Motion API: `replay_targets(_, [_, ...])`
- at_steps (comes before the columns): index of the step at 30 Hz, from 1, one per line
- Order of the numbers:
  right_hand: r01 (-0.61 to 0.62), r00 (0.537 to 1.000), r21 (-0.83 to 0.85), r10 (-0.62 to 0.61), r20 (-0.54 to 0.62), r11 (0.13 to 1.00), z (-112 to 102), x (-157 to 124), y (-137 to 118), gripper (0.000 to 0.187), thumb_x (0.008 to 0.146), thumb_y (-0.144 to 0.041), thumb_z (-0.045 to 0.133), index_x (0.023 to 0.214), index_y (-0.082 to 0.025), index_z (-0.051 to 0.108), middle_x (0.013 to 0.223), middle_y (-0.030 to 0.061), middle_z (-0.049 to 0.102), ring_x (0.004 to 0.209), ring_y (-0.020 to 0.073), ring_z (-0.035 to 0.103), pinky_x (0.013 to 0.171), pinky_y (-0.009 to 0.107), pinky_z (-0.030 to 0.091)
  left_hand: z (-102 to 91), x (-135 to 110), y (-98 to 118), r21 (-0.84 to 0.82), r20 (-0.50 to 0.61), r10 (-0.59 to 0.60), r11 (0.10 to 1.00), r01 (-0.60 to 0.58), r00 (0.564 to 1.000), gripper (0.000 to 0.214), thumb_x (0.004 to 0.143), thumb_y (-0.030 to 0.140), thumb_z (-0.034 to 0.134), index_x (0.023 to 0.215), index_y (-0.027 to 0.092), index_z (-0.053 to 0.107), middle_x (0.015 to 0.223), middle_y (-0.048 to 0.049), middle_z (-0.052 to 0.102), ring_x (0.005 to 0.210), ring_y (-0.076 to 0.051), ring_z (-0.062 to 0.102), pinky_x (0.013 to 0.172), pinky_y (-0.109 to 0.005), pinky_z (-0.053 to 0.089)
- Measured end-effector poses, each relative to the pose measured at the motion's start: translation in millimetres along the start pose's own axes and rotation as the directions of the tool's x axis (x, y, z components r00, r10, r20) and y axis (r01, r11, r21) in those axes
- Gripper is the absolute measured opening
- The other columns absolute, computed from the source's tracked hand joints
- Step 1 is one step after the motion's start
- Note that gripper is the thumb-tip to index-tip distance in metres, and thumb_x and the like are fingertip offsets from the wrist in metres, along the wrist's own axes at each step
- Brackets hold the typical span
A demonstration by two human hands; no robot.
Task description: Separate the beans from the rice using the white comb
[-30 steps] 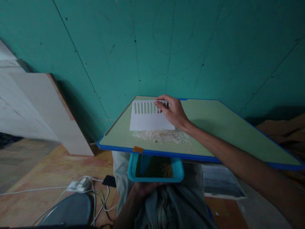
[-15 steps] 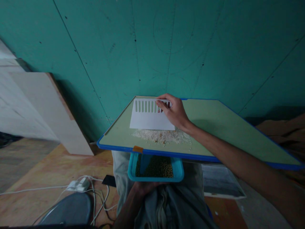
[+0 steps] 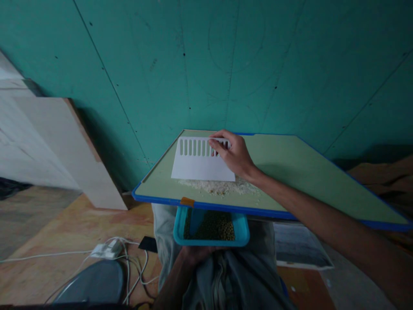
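Right hand [image 3: 236,156] pinches a white slotted plate [image 3: 203,168] above pale grains [image 3: 222,188]

The white slotted plate leans over the left half of the bench [image 3: 290,172], its row of slots along the far edge and its plain edge toward the person. The right hand grips it by the far right corner, thumb on the near face; the forearm comes in from 4 o'clock. Taking the plate as the clock's centre, the pale grains lie spread on the bench just beside its lower edge at 6 o'clock, with a few yellowish bits among them. Whether that edge touches them cannot be told.

Farther out at 6 o'clock, below the bench's blue rim, a blue tray [image 3: 211,243] sits over the person's lap. It holds green beans [image 3: 208,224], with tan beans [image 3: 228,231] toward its 4 o'clock side. The left hand [image 3: 200,253] is under the tray's near edge, mostly hidden, so its grip cannot be told.

Orange tape [image 3: 187,202] marks the bench rim at 7 o'clock. A green wall [image 3: 155,64] rises at 12, a pale panel [image 3: 67,146] leans at 9, and a white power strip [image 3: 106,250] lies on the floor [image 3: 64,232] near 8.
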State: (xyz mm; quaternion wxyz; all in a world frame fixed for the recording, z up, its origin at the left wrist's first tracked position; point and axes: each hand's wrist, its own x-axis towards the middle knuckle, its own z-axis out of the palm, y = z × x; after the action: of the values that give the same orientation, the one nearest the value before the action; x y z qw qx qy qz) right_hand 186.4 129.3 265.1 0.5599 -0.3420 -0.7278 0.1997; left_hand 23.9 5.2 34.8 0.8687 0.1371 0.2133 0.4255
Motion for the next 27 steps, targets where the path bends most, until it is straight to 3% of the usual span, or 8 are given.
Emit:
replay_targets(4, [0.012, 1.0, -0.033, -0.013, -0.012, 0.999, 0.3, -1.0, -2.6, 0.022, 0.091, -0.038, 0.066, 0.094, -0.017, 0.07, 0.083, 0.0018, 0.07, 0.064, 0.0133, 0.059, 0.062, 0.027, 0.044, -5.1, 2.1, -1.2, -0.012, 0.009, 0.006, 1.0, -0.006, 1.0, 0.063, 0.071, 0.048, 0.079, 0.131, 0.031, 0.065, 0.136, -0.0085, 0.07, 0.132, -0.04, 0.057, 0.11, -0.062, 0.045])
replay_targets(11, [0.089, 0.996, -0.093, -0.091, -0.018, 0.992, 2.1, -3.1, 1.3, 0.021, 0.094, -0.035, 0.063, 0.096, -0.017, 0.071, 0.086, 0.0034, 0.071, 0.073, 0.0152, 0.062, 0.067, 0.028, 0.045, -8.3, 3.7, 0.4, 0.029, -0.015, -0.009, 1.0, 0.009, 1.0, 0.06, 0.07, 0.058, 0.076, 0.122, 0.028, 0.071, 0.136, -0.009, 0.069, 0.137, -0.041, 0.052, 0.113, -0.06, 0.043])
replay_targets(19, [0.025, 1.0, -0.058, -0.024, 0.014, 0.998, 4.6, -4.8, 1.1, 0.021, 0.093, -0.037, 0.064, 0.097, -0.018, 0.07, 0.08, 0.0013, 0.071, 0.065, 0.0141, 0.061, 0.063, 0.027, 0.045, -1.3, 2.7, 0.3, 0.066, -0.05, 0.015, 0.998, -0.012, 0.999, 0.057, 0.069, 0.054, 0.079, 0.118, 0.028, 0.071, 0.136, -0.0096, 0.07, 0.139, -0.04, 0.05, 0.112, -0.059, 0.045])
replay_targets(27, [0.045, 0.999, -0.041, -0.044, 0.032, 0.998, 5.0, -5.8, -3.0, 0.021, 0.092, -0.038, 0.064, 0.096, -0.017, 0.07, 0.086, 0.002, 0.071, 0.068, 0.0137, 0.062, 0.062, 0.027, 0.044, -0.8, 3.0, 0.9, -0.011, -0.024, 0.003, 1.0, -0.003, 1.0, 0.057, 0.068, 0.059, 0.08, 0.115, 0.027, 0.072, 0.13, -0.0089, 0.073, 0.14, -0.039, 0.05, 0.114, -0.062, 0.041])
